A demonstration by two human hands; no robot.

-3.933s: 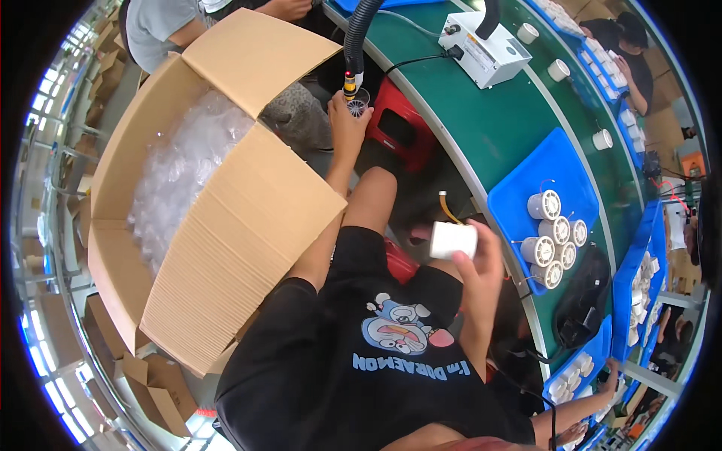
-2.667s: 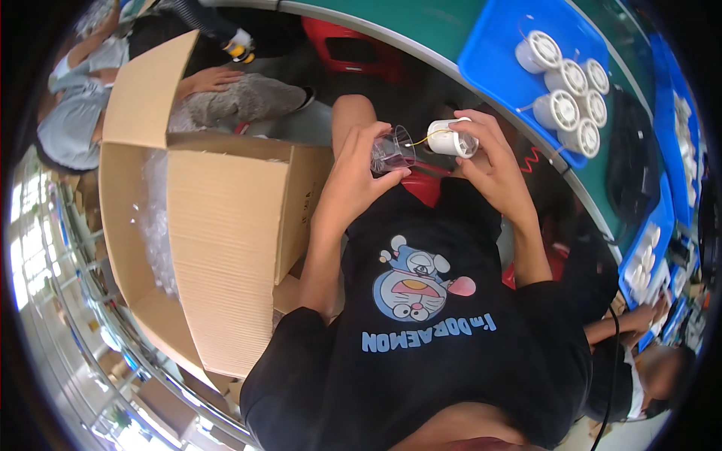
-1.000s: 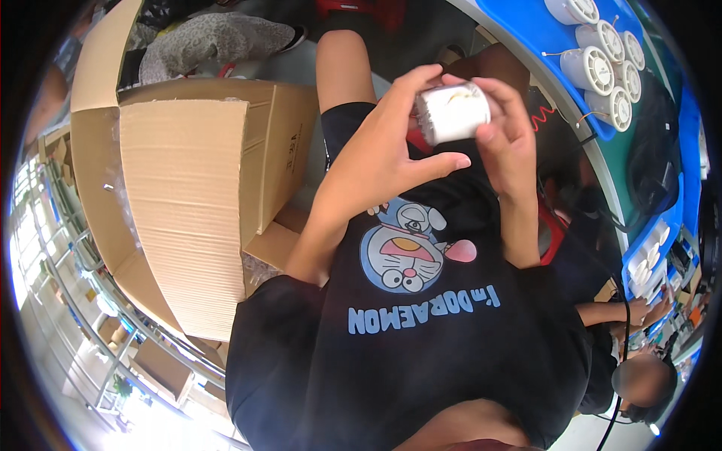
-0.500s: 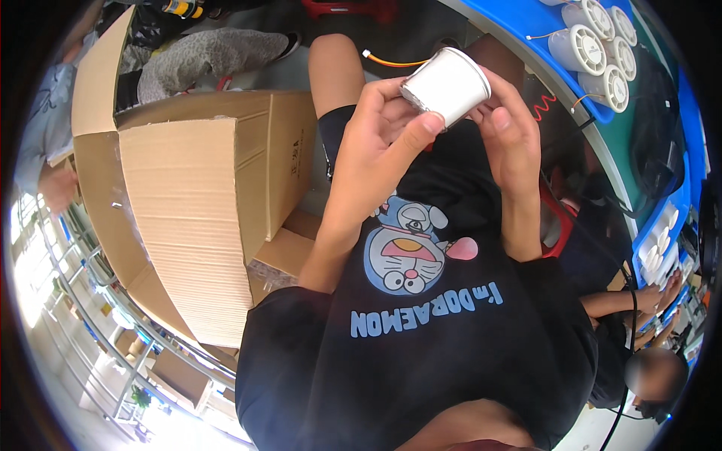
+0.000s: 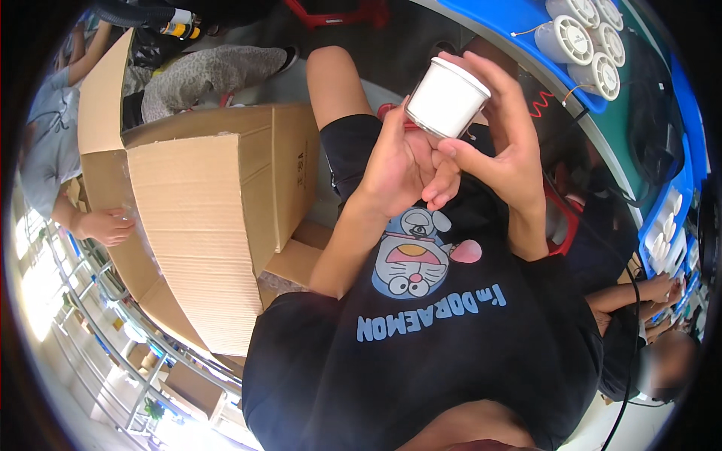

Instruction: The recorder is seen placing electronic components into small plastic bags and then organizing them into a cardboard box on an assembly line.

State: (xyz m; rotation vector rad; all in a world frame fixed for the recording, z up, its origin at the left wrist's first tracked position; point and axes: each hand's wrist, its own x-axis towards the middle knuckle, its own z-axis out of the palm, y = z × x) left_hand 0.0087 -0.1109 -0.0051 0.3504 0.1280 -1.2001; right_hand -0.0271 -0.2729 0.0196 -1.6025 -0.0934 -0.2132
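Observation:
A white cylindrical housing (image 5: 448,98) with a rimmed end is held up over my lap, tilted. My right hand (image 5: 511,124) grips it, thumb under its lower edge and fingers over the far side. A small bit of wire (image 5: 471,135) shows beside the right thumb. Just below and left of the housing is my left hand (image 5: 410,169), palm up, with its fingers loosely curled and apart from the housing. The left thumb reaches up beside the housing's left edge; whether it touches is unclear.
At upper right, several similar white housings (image 5: 564,39) with slotted ends and wires stand in a blue tray (image 5: 496,34). A large open cardboard box (image 5: 192,233) is at my left; another person's hand (image 5: 109,225) rests at its far side. White parts (image 5: 662,237) lie farther right.
The housing has turned in my hands and its coloured wire no longer sticks out at upper left. My right hand has taken the grip, while my left fingers have come off it.

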